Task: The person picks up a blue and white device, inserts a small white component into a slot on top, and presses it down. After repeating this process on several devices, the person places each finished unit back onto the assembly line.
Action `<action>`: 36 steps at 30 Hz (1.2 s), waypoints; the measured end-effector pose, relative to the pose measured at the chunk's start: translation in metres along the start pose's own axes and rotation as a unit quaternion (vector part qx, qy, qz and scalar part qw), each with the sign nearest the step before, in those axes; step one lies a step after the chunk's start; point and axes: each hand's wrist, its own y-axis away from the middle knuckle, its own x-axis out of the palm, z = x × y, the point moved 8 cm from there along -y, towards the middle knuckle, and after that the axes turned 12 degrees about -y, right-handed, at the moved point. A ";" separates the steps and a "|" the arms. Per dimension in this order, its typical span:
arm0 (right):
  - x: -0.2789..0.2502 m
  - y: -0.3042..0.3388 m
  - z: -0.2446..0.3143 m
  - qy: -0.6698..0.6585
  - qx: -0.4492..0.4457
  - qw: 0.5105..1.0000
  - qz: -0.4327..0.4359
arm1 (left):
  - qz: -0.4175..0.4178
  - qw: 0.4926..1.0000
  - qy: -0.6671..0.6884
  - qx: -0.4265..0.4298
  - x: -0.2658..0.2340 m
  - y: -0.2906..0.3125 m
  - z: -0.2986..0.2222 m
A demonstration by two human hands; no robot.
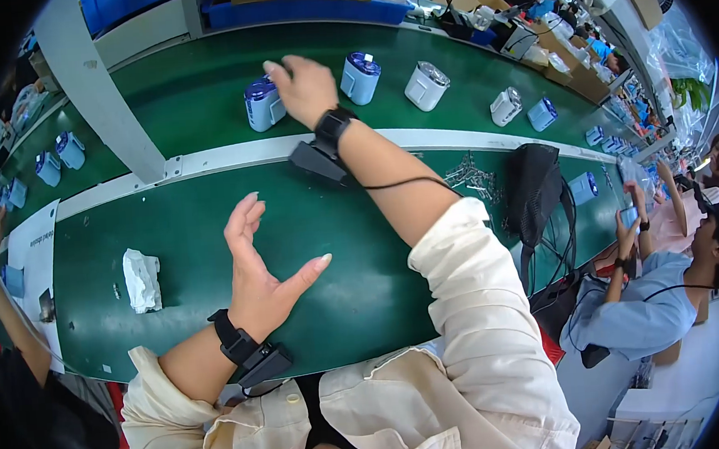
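Observation:
My right hand (308,90) reaches across the white rail (246,155) to the far green belt. Its thumb and fingers are apart beside the top of a light blue canister-shaped device (265,108) with a dark blue top, and I see no grip on it. A similar blue device (361,78) stands just right of that hand. My left hand (259,273) is open over the near green worktop (365,307), palm turned inward, thumb and fingers spread, holding nothing. Each wrist wears a black strap with a small box.
More devices, including a white one (427,85), stand along the belt. A crumpled white wrapper (142,280) lies left, loose metal parts (473,177) and a black mesh bag (532,183) right. A metal post (104,92) rises far left. Co-workers sit on both sides.

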 end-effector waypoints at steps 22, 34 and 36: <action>-0.207 0.049 -0.006 0.061 0.007 0.990 0.126 | 0.044 0.997 0.062 -0.012 0.006 -0.006 0.000; -0.117 0.174 0.147 -0.234 -0.195 0.899 0.315 | 0.150 0.950 0.254 -0.104 0.019 0.006 0.003; -0.135 0.162 0.138 -0.226 -0.156 0.932 0.237 | 0.140 0.945 0.261 -0.140 0.018 0.004 -0.001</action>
